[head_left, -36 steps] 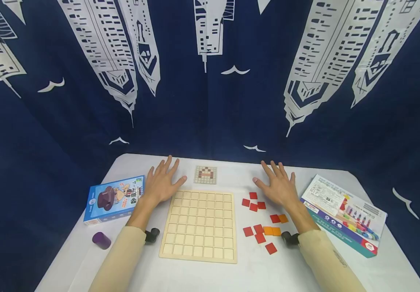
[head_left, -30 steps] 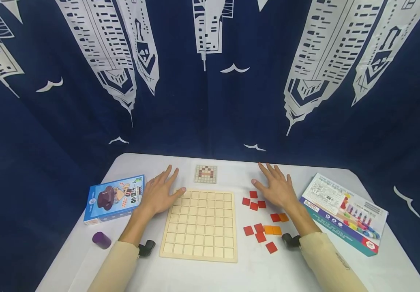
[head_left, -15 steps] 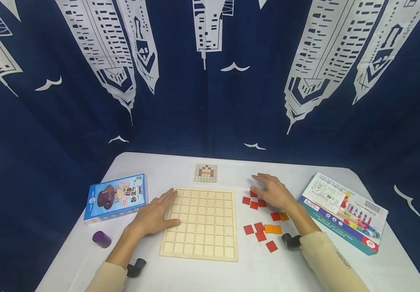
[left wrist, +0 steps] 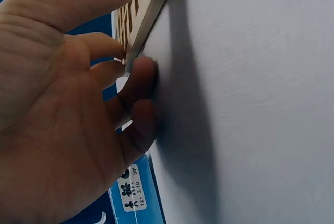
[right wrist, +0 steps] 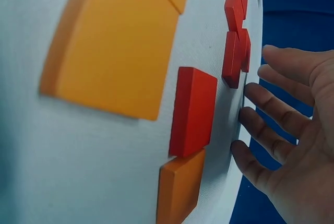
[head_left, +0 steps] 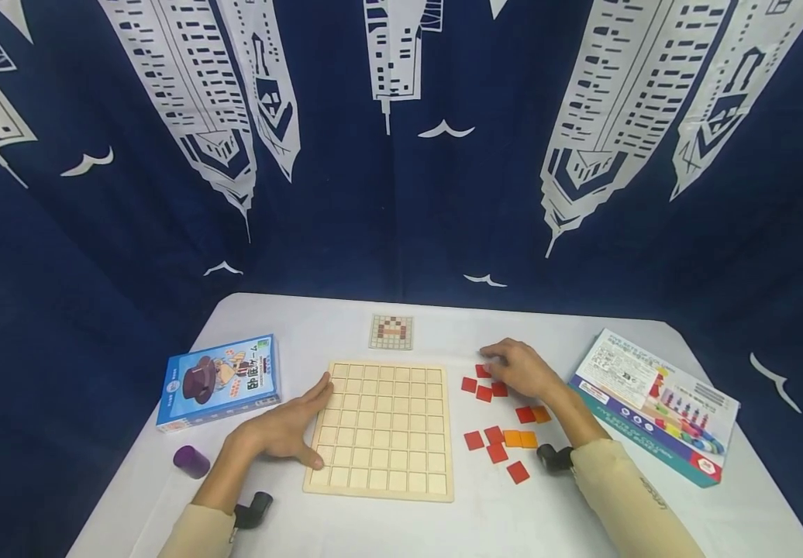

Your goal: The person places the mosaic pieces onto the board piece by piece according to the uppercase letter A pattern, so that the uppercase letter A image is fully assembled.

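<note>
A pale wooden grid board (head_left: 384, 430) with square recesses lies flat in the middle of the table. At its left edge is my left hand (head_left: 283, 430), thumb and index finger spread apart and touching the border; in the left wrist view the other fingers bend loosely beside the board's side. My right hand (head_left: 523, 368) hovers over the upper group of red square tiles (head_left: 484, 394), its thumb nearest the rear tile. In the right wrist view, the right hand's fingers (right wrist: 271, 104) are loosely bent and hold nothing.
More red tiles (head_left: 497, 452) and orange tiles (head_left: 511, 439) lie right of the board. Behind it sits a small pattern card (head_left: 391, 332). A blue game box (head_left: 220, 380) and purple cylinder (head_left: 191, 461) stand left; a white-and-teal box (head_left: 656, 407) lies right.
My left hand has come down and toward me, from the board's far left corner to its left edge. My right hand has drawn its spread fingers in and lowered toward the red tiles.
</note>
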Tool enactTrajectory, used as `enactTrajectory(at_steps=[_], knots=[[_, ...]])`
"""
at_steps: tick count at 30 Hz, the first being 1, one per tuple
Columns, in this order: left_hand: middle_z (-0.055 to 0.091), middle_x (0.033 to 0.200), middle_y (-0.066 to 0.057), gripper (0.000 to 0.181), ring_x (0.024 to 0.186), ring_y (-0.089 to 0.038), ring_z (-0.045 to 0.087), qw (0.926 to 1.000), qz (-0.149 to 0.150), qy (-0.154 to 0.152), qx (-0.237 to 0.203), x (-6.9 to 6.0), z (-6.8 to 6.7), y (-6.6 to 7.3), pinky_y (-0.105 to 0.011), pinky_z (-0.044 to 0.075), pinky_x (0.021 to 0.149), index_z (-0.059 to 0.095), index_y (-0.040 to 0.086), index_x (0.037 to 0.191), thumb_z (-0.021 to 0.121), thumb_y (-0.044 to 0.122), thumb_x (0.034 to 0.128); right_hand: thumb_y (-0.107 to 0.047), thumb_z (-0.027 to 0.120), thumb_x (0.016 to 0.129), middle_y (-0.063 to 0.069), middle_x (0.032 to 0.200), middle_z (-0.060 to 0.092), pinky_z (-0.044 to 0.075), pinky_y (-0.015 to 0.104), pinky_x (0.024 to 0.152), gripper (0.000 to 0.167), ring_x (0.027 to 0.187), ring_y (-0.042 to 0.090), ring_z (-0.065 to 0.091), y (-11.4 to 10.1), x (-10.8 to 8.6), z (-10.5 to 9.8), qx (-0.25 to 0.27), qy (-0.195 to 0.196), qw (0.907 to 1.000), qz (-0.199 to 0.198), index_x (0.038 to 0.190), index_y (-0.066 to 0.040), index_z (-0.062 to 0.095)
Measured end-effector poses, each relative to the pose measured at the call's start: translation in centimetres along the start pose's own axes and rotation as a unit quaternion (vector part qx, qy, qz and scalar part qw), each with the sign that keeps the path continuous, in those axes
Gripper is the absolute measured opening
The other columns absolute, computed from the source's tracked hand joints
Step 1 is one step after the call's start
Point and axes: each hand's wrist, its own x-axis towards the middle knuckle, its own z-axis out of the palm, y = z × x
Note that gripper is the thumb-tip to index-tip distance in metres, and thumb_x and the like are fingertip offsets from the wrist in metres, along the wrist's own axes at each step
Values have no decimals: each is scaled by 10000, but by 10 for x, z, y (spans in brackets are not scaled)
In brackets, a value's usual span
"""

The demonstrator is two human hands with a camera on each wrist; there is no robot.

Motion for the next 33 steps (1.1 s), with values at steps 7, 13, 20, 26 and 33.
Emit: enactTrajectory(at_steps=[7,13,20,26,33], knots=[[-93,1534,-86,1324,1388,-274,46,9991,7,-194,-369,-3,-1,-1,-429,169,1097,68,50,1479,853,399,471,-268,688,822,51,1134,589,450,463,900,391,1017,226,502,2,1,3,-102,-23,9999,-122,1186,-131,644],[-114,1533,-72,1317,1389,-266,28,9980,44,-342,-530,-3,-3,-2,-428,162,1099,46,65,1482,863,346,488,-238,701,810,47,1109,589,447,458,892,375,1014,228,486,0,1,3,-246,-6,9995,-192,1165,-125,658],[-129,1533,-68,1312,1390,-263,15,9968,98,-480,-631,-1,-6,-7,-430,160,1100,42,72,1484,865,309,491,-201,713,797,36,1112,578,443,464,893,313,1022,232,473,-2,1,4,-234,-57,9997,-76,1107,-162,691],[-88,1540,-55,1318,1391,-261,15,9941,113,-371,-1014,-1,-5,-8,-454,135,1101,81,75,1485,881,282,458,-180,715,794,22,1079,579,446,456,887,288,1001,225,468,-5,2,6,-227,-53,9997,22,1081,-167,694],[-38,1546,-29,1308,1392,-250,42,9948,106,-255,-978,0,-4,-8,-452,135,1101,109,98,1489,885,309,457,-175,718,788,14,1068,577,445,454,883,285,997,226,463,-9,4,8,-253,-43,9997,56,1071,-174,686]])
